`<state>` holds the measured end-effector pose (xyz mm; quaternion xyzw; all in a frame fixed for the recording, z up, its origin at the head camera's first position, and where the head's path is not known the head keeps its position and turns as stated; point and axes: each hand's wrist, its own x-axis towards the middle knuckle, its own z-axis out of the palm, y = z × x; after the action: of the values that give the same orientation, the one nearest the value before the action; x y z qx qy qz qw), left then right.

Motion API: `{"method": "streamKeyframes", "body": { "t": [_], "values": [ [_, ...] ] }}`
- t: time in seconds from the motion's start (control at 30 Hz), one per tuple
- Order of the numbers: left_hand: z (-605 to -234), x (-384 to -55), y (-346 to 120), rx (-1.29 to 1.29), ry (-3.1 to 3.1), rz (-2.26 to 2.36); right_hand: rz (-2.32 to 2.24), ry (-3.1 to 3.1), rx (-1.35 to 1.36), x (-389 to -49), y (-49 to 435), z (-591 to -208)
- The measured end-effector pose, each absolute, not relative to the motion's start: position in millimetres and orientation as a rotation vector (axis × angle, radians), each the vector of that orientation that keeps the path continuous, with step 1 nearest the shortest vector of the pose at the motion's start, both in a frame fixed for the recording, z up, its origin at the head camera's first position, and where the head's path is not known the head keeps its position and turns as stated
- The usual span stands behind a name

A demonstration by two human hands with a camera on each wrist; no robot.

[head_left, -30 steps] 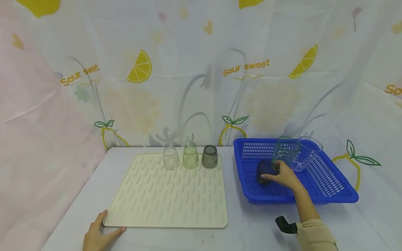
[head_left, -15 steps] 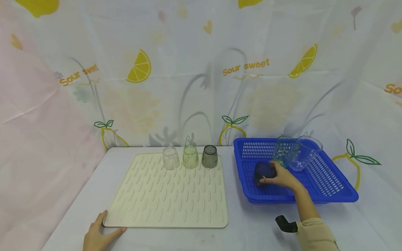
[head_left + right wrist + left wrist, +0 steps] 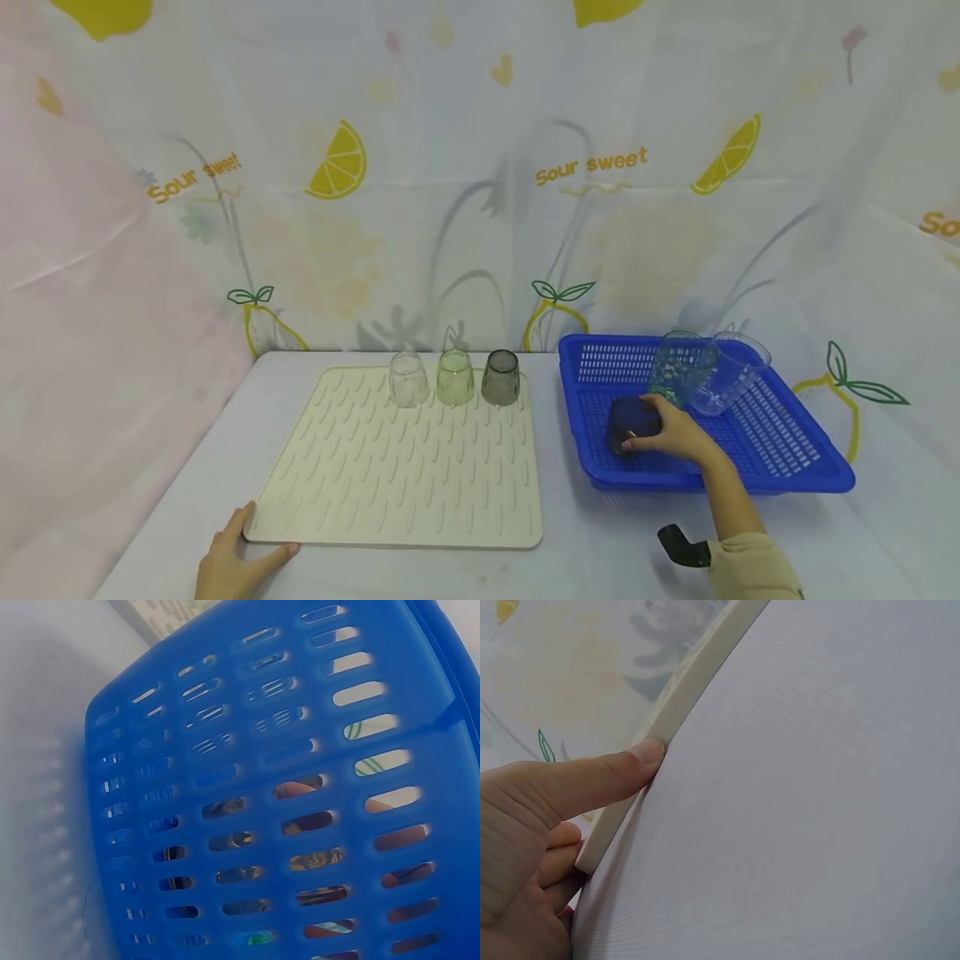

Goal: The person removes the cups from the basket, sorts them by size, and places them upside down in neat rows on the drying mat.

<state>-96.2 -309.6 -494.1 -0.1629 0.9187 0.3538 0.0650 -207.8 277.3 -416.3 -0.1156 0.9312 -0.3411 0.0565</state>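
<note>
In the head view my right hand (image 3: 681,432) is inside the blue plastic basket (image 3: 795,482), gripping a dark smoked drinking glass (image 3: 628,421) between thumb and fingers. A green-tinted glass (image 3: 672,367) and a clear glass (image 3: 723,379) lean at the basket's back right, beyond that hand. My left hand (image 3: 234,560) holds the near left corner of a cream drying mat (image 3: 420,467); its thumb lies along the front edge and its fingers along the left side. The left wrist view shows the thumb pressed to the mat's edge (image 3: 682,697). In the right wrist view the basket wall (image 3: 262,772) mostly hides the right hand.
Along the mat's back edge stand a clear glass (image 3: 408,381), a pale green glass (image 3: 454,379) and a grey glass (image 3: 500,379), upside down. A black curved piece (image 3: 684,546) sticks out by the right sleeve. A printed cloth (image 3: 450,208) hangs behind the table.
My right hand has shifted the dark glass slightly left and nearer within the basket, away from the green-tinted glass. The left hand stays at the mat's corner.
</note>
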Motion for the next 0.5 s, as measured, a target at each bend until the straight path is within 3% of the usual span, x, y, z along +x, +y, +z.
{"method": "streamKeyframes", "body": {
  "t": [0.5],
  "values": [
    [-496.2,-96.4,-311.0,-0.482,2.791,1.075,-1.009,2.857,-0.366,-204.7,273.8,-412.3]
  ]
}}
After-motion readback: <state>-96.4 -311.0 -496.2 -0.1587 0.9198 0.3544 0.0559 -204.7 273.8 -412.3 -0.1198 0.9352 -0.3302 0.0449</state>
